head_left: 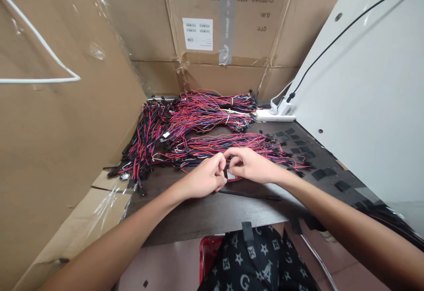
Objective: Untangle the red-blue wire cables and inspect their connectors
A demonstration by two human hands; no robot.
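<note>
Over the dark table, my left hand is closed, its fingers curled around something dark and small. My right hand faces it, thumb and fingers pinched at a small white piece with black beside it. The two hands nearly touch. Under the right hand a bit of red wire shows, and a thin black cable lies just in front. Right behind the hands stretches a bundle of red, purple and black wires.
More wire bundles lie at the back and left. A white power strip stands at the back right. Black tape pieces stick to the table's right side. Cardboard and a white panel enclose the table.
</note>
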